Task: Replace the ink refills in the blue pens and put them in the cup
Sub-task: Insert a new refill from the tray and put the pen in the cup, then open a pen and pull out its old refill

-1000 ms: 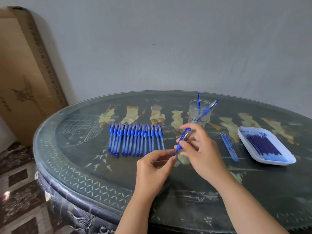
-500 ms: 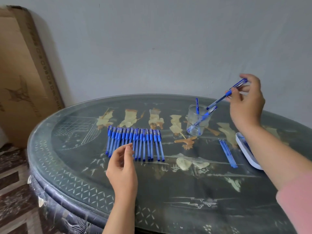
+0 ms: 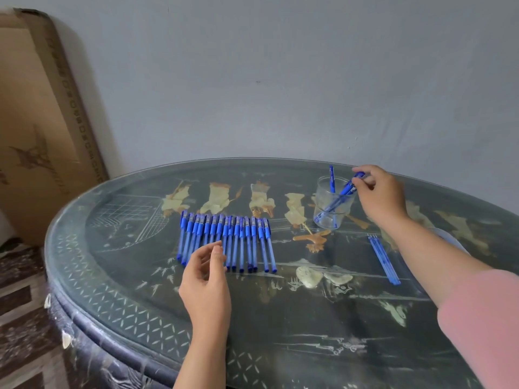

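Fingers (image 3: 216,252) of left hand (image 3: 206,282) loosely curled, holding nothing, over the near ends of the pen row (image 3: 227,240) on the worktop (image 3: 280,346); loose refills (image 3: 384,258) lie right of the row, well apart; further back, right hand (image 3: 379,195) pinches the top end of a blue pen (image 3: 344,190) leaning in the clear cup (image 3: 323,200); other pens inside too.

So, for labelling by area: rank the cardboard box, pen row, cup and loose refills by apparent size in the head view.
1. cardboard box
2. pen row
3. cup and loose refills: similar extent, too close to rank.
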Action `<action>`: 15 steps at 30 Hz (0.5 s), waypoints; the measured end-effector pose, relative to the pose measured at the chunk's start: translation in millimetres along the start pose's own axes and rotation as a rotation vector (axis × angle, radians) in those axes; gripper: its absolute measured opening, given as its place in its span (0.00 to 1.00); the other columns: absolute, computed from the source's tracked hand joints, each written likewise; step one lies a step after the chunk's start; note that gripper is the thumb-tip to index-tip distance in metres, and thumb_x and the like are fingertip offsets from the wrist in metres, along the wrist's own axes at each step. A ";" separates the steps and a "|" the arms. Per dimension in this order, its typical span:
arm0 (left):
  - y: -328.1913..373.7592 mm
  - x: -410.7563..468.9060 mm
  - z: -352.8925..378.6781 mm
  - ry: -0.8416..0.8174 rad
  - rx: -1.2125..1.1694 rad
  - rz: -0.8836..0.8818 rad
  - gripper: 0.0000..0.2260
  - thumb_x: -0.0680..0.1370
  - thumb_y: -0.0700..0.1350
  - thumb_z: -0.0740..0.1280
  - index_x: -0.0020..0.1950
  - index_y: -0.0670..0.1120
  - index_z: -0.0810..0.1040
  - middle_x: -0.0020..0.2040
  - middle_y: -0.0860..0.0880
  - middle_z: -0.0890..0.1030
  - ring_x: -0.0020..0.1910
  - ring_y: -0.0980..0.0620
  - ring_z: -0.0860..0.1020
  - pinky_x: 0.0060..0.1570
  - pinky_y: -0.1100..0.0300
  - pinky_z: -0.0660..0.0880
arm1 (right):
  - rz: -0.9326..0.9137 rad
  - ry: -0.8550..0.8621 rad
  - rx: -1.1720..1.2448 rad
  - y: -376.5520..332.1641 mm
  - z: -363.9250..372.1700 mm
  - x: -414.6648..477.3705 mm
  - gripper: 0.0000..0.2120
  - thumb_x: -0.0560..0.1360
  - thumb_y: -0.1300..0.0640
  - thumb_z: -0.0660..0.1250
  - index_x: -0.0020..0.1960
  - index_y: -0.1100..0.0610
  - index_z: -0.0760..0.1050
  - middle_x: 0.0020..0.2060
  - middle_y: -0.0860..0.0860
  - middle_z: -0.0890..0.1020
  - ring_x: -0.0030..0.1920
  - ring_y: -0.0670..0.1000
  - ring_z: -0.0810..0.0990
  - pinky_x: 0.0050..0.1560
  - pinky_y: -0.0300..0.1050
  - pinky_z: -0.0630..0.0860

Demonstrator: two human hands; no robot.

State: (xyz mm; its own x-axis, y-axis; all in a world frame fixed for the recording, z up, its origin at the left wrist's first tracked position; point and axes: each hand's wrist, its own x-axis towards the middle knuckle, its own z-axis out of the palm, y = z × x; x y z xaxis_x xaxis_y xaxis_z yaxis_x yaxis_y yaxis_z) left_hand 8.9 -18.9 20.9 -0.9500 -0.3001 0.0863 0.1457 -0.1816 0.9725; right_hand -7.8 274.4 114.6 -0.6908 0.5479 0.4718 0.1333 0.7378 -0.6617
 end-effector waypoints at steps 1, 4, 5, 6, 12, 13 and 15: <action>-0.2 0.0 0.0 -0.003 0.005 -0.001 0.06 0.80 0.45 0.66 0.46 0.54 0.81 0.44 0.58 0.84 0.48 0.53 0.82 0.55 0.45 0.79 | 0.002 -0.012 -0.020 0.7 1.4 0.5 0.10 0.79 0.61 0.63 0.59 0.56 0.79 0.35 0.50 0.80 0.41 0.52 0.77 0.41 0.41 0.68; -0.1 -0.1 0.2 -0.007 0.018 -0.007 0.07 0.79 0.46 0.66 0.45 0.56 0.81 0.44 0.59 0.84 0.49 0.52 0.82 0.55 0.44 0.78 | 0.012 -0.056 -0.090 3.4 5.2 0.7 0.11 0.79 0.61 0.63 0.57 0.55 0.81 0.46 0.54 0.83 0.45 0.51 0.78 0.46 0.40 0.70; 0.3 -0.2 0.4 -0.009 0.019 -0.008 0.07 0.79 0.46 0.66 0.45 0.56 0.81 0.44 0.59 0.84 0.49 0.52 0.82 0.55 0.44 0.78 | 0.012 -0.073 -0.117 4.8 5.9 0.8 0.11 0.79 0.62 0.63 0.57 0.55 0.81 0.48 0.55 0.84 0.46 0.52 0.79 0.47 0.41 0.71; 0.5 -0.1 0.7 -0.010 0.021 -0.009 0.06 0.79 0.46 0.66 0.45 0.56 0.81 0.44 0.59 0.84 0.48 0.52 0.82 0.55 0.44 0.78 | 0.013 -0.090 -0.139 5.7 6.4 0.9 0.12 0.79 0.62 0.62 0.57 0.55 0.81 0.48 0.55 0.84 0.47 0.53 0.79 0.48 0.42 0.72; -0.3 0.4 0.3 -0.019 0.031 -0.016 0.05 0.79 0.46 0.66 0.46 0.54 0.81 0.43 0.61 0.83 0.48 0.53 0.82 0.55 0.45 0.78 | 0.067 -0.150 -0.189 8.3 10.2 3.6 0.16 0.79 0.60 0.61 0.64 0.50 0.76 0.56 0.58 0.76 0.56 0.55 0.75 0.53 0.43 0.67; -0.1 0.2 0.4 -0.021 0.030 -0.018 0.05 0.79 0.46 0.66 0.46 0.54 0.81 0.42 0.61 0.83 0.48 0.53 0.82 0.55 0.45 0.78 | 0.074 -0.114 -0.192 6.9 9.9 1.2 0.16 0.79 0.60 0.62 0.65 0.50 0.75 0.57 0.59 0.75 0.58 0.56 0.72 0.55 0.44 0.67; 0.6 -0.4 0.3 -0.022 0.028 -0.019 0.05 0.80 0.47 0.66 0.46 0.55 0.81 0.42 0.62 0.83 0.47 0.53 0.82 0.55 0.45 0.78 | 0.062 0.004 -0.213 0.6 9.3 -7.8 0.17 0.78 0.61 0.62 0.65 0.54 0.73 0.58 0.60 0.71 0.62 0.59 0.68 0.59 0.49 0.67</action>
State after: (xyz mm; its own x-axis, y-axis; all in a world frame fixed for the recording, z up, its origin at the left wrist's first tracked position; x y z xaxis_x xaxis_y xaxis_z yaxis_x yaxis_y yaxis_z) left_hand 9.3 -18.6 21.5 -0.9585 -0.2760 0.0718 0.1198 -0.1612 0.9796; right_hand -8.9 266.9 105.0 -0.6741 0.5957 0.4368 0.3222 0.7692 -0.5518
